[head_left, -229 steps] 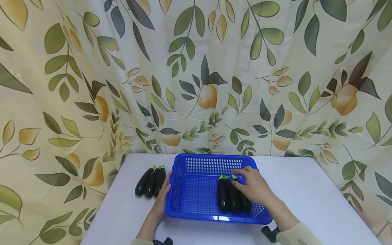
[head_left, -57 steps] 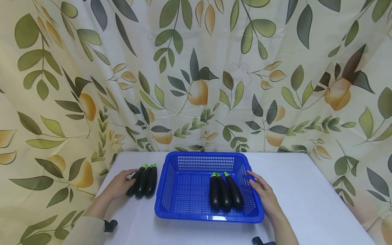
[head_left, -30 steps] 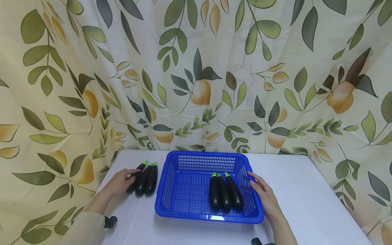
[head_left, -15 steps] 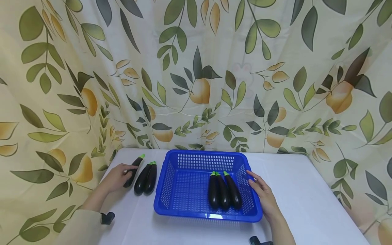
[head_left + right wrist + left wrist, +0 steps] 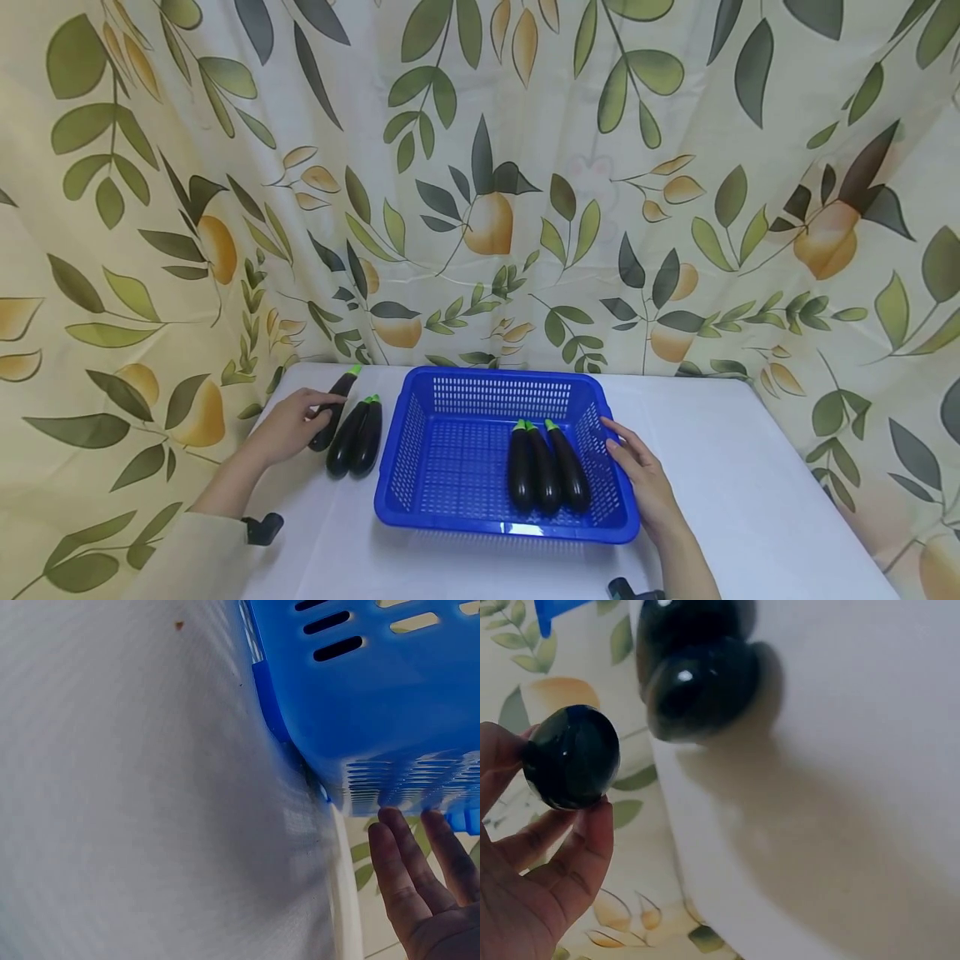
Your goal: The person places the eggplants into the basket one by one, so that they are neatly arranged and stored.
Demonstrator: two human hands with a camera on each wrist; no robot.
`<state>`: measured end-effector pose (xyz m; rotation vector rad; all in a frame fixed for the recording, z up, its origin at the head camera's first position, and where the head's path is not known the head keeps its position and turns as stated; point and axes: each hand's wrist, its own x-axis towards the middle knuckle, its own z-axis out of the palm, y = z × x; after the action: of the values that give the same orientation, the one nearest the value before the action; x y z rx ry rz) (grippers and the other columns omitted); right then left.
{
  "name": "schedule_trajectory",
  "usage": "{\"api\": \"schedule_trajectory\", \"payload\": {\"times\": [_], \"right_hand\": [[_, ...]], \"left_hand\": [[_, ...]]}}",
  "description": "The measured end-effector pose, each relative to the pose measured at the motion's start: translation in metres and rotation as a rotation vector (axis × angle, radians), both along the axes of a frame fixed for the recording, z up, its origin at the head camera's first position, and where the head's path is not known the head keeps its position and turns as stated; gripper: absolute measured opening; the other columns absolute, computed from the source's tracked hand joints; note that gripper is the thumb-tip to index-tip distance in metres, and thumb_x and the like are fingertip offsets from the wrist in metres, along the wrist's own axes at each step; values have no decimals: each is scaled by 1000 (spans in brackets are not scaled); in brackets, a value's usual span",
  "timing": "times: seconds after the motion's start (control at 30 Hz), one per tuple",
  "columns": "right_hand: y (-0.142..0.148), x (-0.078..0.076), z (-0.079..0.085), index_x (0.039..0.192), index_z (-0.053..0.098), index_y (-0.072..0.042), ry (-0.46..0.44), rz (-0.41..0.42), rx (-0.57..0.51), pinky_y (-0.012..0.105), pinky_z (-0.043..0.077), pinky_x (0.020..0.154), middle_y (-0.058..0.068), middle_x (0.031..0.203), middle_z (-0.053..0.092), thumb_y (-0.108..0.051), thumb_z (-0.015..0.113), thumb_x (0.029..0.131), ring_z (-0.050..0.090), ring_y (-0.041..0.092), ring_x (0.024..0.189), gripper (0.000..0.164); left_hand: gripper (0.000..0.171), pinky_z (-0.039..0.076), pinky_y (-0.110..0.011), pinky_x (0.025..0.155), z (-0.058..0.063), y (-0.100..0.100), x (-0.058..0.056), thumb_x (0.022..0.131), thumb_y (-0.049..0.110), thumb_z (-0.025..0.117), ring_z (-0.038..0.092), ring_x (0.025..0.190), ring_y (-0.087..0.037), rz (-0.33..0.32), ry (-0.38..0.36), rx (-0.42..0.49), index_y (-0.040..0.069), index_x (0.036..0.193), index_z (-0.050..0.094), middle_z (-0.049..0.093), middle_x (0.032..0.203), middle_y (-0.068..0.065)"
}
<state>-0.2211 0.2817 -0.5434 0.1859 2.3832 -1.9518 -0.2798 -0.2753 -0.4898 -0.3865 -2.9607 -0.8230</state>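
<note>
My left hand (image 5: 288,427) pinches a dark eggplant (image 5: 344,385) with a green stem end, thumb and fingers around its sides. In the left wrist view, that eggplant (image 5: 574,757) shows its round end, raised off the white table. Just right of it, two more eggplants (image 5: 348,438) lie side by side on the tabletop. The blue plastic basket (image 5: 450,523) stands in the middle, with three eggplants (image 5: 544,473) in its right half. My right hand (image 5: 647,482) touches the basket's right side; its fingers (image 5: 401,877) reach fairly straight to the slotted wall in the right wrist view.
The white table (image 5: 750,500) stretches to either side of the basket and in front of it. A leaf-and-fruit patterned curtain (image 5: 570,275) hangs along the table's back edge and left side. Dark wrist-camera mounts (image 5: 262,529) sit at both wrists.
Earlier my left hand was at the basket's left side and my right over the eggplants inside. Since then the left has gripped the leftmost table eggplant and drawn it up, away from its neighbours.
</note>
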Motion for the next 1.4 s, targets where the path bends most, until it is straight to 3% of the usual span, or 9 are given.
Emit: {"api": "schedule_trajectory", "payload": {"times": [0.17, 0.37, 0.93, 1.23, 1.4], "right_hand": [[0, 0, 0, 158, 42, -28, 4, -1, -3, 61, 51, 105, 20, 163, 40, -49, 48, 107, 46, 50, 144, 56], [0, -1, -1, 158, 42, -29, 1, -5, -9, 60, 51, 106, 19, 163, 40, -50, 48, 107, 46, 49, 144, 56], [1, -1, -2, 159, 41, -29, -4, -1, 3, 61, 49, 107, 19, 164, 38, -50, 48, 107, 45, 49, 145, 56], [0, -1, -2, 158, 41, -28, 7, -2, 11, 61, 48, 108, 19, 166, 35, -50, 48, 107, 43, 51, 146, 56], [0, -1, -2, 158, 42, -29, 11, -5, 12, 62, 47, 108, 18, 167, 34, -50, 49, 107, 41, 51, 147, 56]], "left_hand": [[32, 59, -47, 84, 10, 11, 2, 103, 18, 58, 67, 106, -32, -21, -16, 9, 18, 133, 71, 63, 134, -21], [32, 60, -45, 83, 21, 24, 7, 104, 20, 59, 68, 108, -31, -41, -26, 29, 20, 134, 70, 62, 135, -19], [33, 61, -39, 81, 36, 50, 16, 103, 22, 62, 67, 109, -28, -91, -5, 78, 27, 134, 70, 62, 134, -13], [32, 60, -48, 90, 45, 68, 25, 104, 24, 61, 65, 118, -34, -122, -2, 106, 28, 135, 69, 62, 135, -11], [32, 60, -45, 89, 48, 77, 28, 104, 23, 62, 66, 116, -30, -135, -15, 132, 29, 135, 69, 62, 135, -9]]}}
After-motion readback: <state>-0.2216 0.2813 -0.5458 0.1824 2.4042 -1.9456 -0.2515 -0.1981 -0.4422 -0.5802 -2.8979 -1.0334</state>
